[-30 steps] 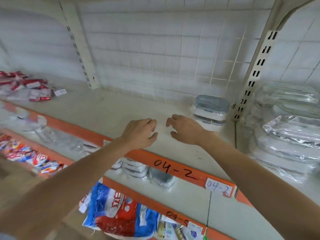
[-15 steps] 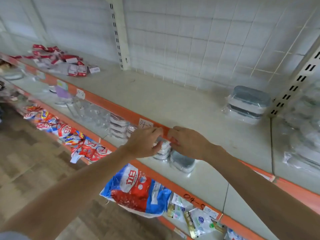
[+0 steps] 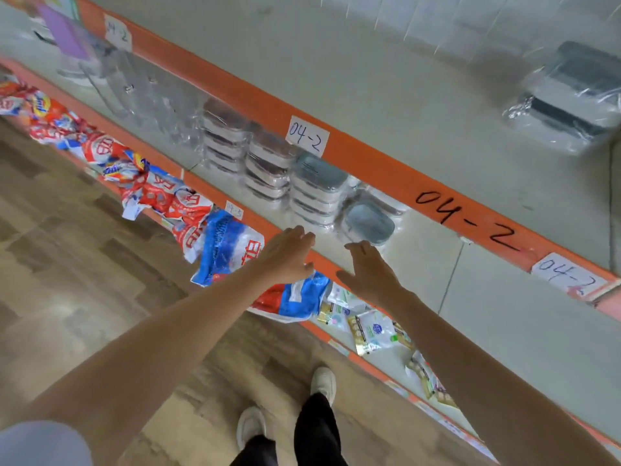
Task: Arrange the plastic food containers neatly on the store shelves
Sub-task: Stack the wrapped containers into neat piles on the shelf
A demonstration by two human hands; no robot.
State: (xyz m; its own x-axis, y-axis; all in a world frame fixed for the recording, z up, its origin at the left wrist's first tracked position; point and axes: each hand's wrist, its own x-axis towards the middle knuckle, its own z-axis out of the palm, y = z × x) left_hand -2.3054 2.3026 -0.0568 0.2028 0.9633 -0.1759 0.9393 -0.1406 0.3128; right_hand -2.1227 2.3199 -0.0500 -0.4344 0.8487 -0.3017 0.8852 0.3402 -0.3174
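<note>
Two hands reach toward the middle shelf [image 3: 420,264], both empty. Our left hand [image 3: 289,255] has fingers straight, grip released, hovering over the shelf's orange front lip. Our right hand [image 3: 371,272] is the same, fingers spread, grip released, just short of the containers.

Nearest to the right fingers we see a single blue-lidded container [image 3: 368,222], shrink-wrapped, lying low on the shelf, long axis running roughly along the shelf toward lower right. Just left of it, touching or nearly so, stands a blue-lidded stack [image 3: 317,188], lids up. Further left we see two brown-lidded stacks [image 3: 268,163], long axes hard to tell, partly under the upper shelf edge [image 3: 369,169]. Left again, clear glassware [image 3: 148,99], blurred.

On the top shelf [image 3: 386,85], far right, sits a wrapped dark-lidded pair of containers [image 3: 571,99], well apart from our hands.

Writing: white tag [image 3: 307,135] reads "04-2"; the same "04-2" is inked in black on the orange edge [image 3: 467,215]; another paper tag [image 3: 566,275] reads "04-2". A small tag [image 3: 234,210] on the lower lip is blurred, unreadable.

On the lower shelf, red, white and blue bags [image 3: 232,243] hang over the edge, print unreadable. We see small sachets [image 3: 369,327] beside them. Below: white shoes [image 3: 322,381], wood-pattern floor [image 3: 84,264].
</note>
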